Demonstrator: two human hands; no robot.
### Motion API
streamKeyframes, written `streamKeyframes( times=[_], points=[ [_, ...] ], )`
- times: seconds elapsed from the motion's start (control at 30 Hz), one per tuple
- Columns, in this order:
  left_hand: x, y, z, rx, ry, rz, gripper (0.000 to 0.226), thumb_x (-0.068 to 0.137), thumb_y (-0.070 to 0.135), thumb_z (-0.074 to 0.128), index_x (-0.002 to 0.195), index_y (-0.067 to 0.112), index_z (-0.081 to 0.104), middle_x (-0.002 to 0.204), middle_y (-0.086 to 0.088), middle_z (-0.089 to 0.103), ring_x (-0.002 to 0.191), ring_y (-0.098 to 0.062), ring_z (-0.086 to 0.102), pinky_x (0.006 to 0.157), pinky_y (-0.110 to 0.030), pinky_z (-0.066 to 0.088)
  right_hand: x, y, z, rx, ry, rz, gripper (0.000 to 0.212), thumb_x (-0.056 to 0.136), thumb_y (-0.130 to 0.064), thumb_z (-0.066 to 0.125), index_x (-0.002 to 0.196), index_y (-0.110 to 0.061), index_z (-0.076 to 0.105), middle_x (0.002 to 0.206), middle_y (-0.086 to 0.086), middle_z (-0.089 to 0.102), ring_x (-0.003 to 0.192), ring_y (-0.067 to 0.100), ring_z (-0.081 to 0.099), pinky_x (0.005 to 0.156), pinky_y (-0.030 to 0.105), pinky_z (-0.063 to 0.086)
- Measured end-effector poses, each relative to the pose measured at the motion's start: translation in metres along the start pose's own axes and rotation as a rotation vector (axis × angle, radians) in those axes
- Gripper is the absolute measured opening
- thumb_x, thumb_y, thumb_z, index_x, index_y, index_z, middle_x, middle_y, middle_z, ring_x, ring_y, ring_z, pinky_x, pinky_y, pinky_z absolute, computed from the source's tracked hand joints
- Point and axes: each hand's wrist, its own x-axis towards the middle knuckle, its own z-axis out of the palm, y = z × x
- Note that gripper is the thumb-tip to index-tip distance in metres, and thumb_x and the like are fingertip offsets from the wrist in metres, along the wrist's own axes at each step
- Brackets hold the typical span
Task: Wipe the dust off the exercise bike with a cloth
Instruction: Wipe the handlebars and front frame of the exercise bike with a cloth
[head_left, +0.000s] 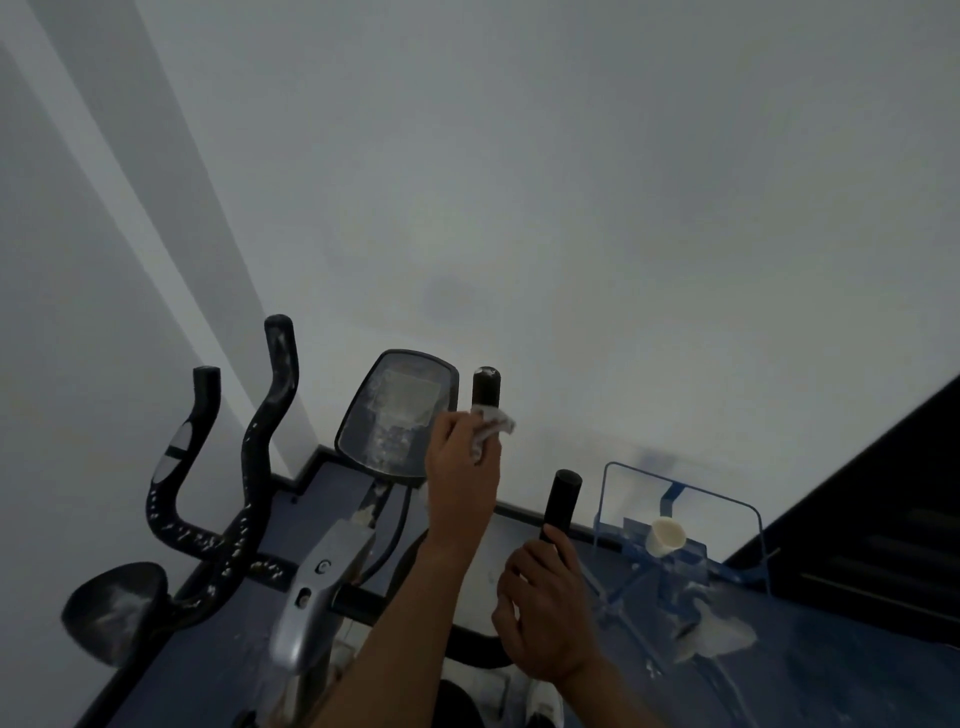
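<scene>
The bike (332, 582) is seen from above, standing on a dark floor (857, 686) close against a pale wall (571, 182). Its long axis runs toward the wall, with the console (397, 413) facing back toward the viewer and the handlebars rising upward. White dust is spattered over the left bars (244, 467) and the console. Wiping appears to be under way at the far right grip (485, 388). The cloth (491, 423) is pinched in the curled fingers of the left hand (460, 467) and pressed against that grip's base. The nearer right grip (560, 501) is clasped by the right hand (545, 613), steadying the frame. Next, the cloth probably needs drawing along the grip, then across the dusty console.
</scene>
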Motion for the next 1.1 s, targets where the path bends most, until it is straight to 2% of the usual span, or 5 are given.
streamKeyframes(
  times=[0.13, 0.37, 0.53, 0.93, 1.1],
  points=[
    [0.005, 0.017, -0.007, -0.129, 0.045, -0.081, 0.017, 0.09, -0.001, 0.072, 0.089, 0.015, 0.064, 0.096, 0.003, 0.059, 0.09, 0.003, 0.06, 0.078, -0.009, 0.046, 0.0, -0.002, -0.002, -0.003, -0.003, 0.003, 0.013, 0.077, -0.022, 0.059, 0.065, -0.016, 0.06, 0.074, -0.001, 0.055, 0.079, 0.019, 0.053, 0.11, 0.043, 0.035],
    [0.014, -0.001, -0.002, -0.207, 0.068, -0.218, 0.009, 0.103, 0.019, 0.058, 0.097, 0.021, 0.064, 0.085, 0.0, 0.059, 0.077, -0.008, 0.059, 0.072, -0.024, 0.054, 0.0, -0.001, -0.002, -0.001, -0.006, 0.0, 0.014, 0.077, -0.021, 0.059, 0.064, -0.016, 0.058, 0.074, -0.001, 0.054, 0.079, 0.019, 0.052, 0.109, 0.044, 0.037],
    [0.025, 0.004, -0.005, -0.219, 0.156, -0.416, 0.009, 0.099, 0.024, 0.066, 0.102, 0.022, 0.057, 0.093, 0.005, 0.064, 0.086, -0.004, 0.062, 0.072, -0.006, 0.044, 0.001, 0.0, -0.002, 0.006, -0.012, 0.015, 0.014, 0.077, -0.021, 0.059, 0.064, -0.016, 0.056, 0.073, -0.001, 0.052, 0.077, 0.02, 0.052, 0.11, 0.041, 0.034],
    [0.018, 0.011, -0.011, -0.212, 0.13, -0.287, 0.02, 0.102, 0.025, 0.061, 0.082, 0.021, 0.063, 0.072, 0.003, 0.055, 0.066, 0.001, 0.053, 0.064, -0.012, 0.042, 0.0, -0.001, 0.0, 0.007, 0.001, -0.001, 0.016, 0.078, -0.021, 0.057, 0.064, -0.015, 0.055, 0.073, 0.001, 0.052, 0.076, 0.021, 0.05, 0.109, 0.042, 0.035],
    [0.049, 0.018, -0.009, -0.191, 0.039, -0.069, 0.013, 0.104, 0.023, 0.058, 0.105, 0.027, 0.071, 0.089, 0.009, 0.065, 0.083, -0.008, 0.065, 0.071, -0.022, 0.052, -0.001, 0.0, -0.001, 0.014, 0.0, -0.003, 0.015, 0.078, -0.021, 0.058, 0.065, -0.016, 0.055, 0.074, 0.0, 0.052, 0.077, 0.02, 0.051, 0.108, 0.044, 0.036]
  ],
)
